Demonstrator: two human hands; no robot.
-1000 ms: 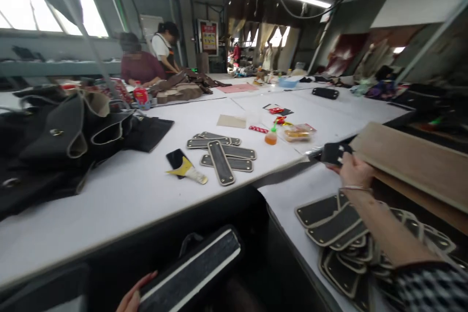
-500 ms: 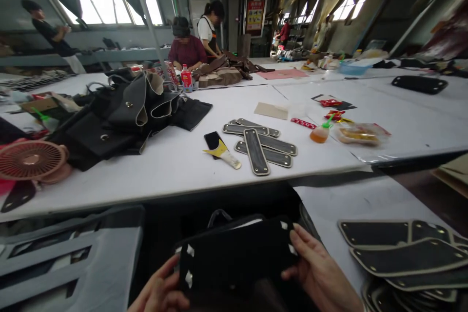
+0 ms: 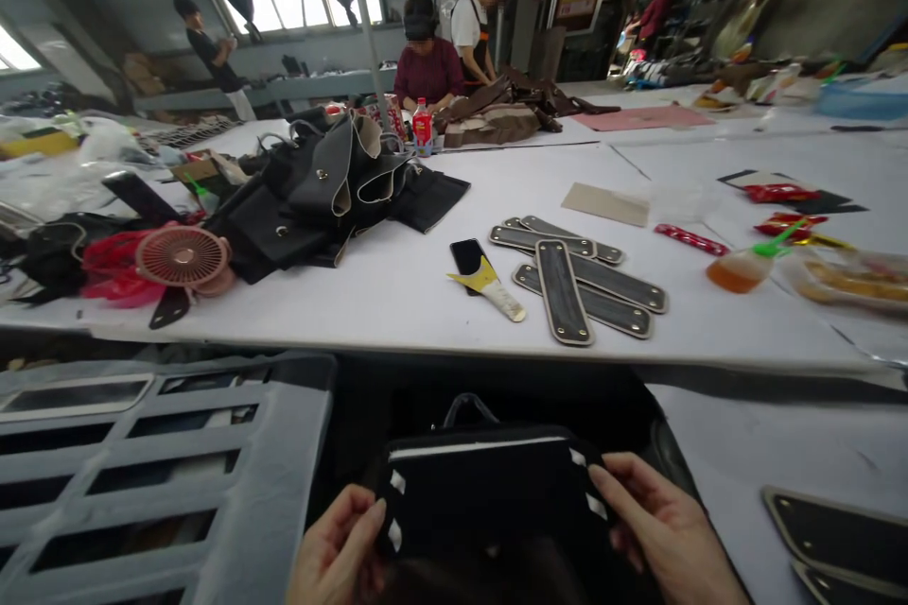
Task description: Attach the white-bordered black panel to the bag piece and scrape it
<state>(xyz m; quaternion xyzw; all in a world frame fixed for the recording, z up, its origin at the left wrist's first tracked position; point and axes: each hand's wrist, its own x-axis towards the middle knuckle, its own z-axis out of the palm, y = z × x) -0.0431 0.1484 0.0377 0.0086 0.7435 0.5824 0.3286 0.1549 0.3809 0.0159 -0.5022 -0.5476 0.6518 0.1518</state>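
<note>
Low in the middle of the head view, my left hand (image 3: 337, 550) and my right hand (image 3: 656, 529) both grip a flat black leather panel (image 3: 489, 496) with small white notches at its corners. It lies over a black bag part with a white edge strip and a handle loop, just below the table's front edge. On the white table (image 3: 355, 302) beyond lie several long black strips with pale stitched borders (image 3: 574, 279). Beside them are a black phone (image 3: 468, 255) and a yellow-and-white tube (image 3: 493, 288).
A heap of black bag pieces (image 3: 319, 198) and a pink fan (image 3: 183, 257) sit at the left. A grey slatted crate (image 3: 142, 454) stands at my lower left. An orange glue bottle (image 3: 744, 269) and more black strips (image 3: 837, 534) are at the right. Three people are at the far tables.
My right hand came back from the right with the black panel, and both hands now hold it in front of me. My view has swung left.
</note>
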